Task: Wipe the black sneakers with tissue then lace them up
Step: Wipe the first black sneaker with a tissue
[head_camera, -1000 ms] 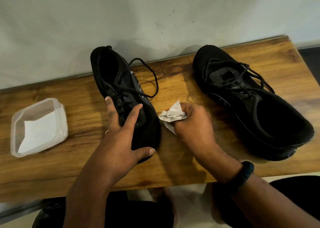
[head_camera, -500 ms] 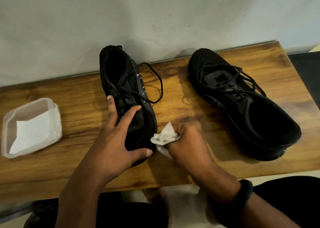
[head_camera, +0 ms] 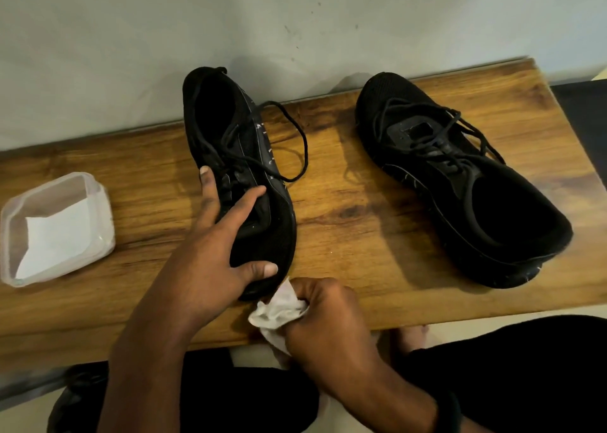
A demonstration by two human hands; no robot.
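While lying lengthwise across the brown wooden table (head_camera: 361,202), toe at its near edge, the black lace-up sneaker (head_camera: 279,229) is pressed by straight fingers of the left hand (head_camera: 203,268); crumpled white tissue (head_camera: 279,311) is clenched in the right hand (head_camera: 328,321).

Dim, warm light falls on my bench (head_camera: 345,222). The right sneaker (head_camera: 460,176) throws a soft shadow leftward, and fainter ones smudge the wall (head_camera: 295,25). A pale sheen glazes the bench's right end; its far edge bows, and details look soft.
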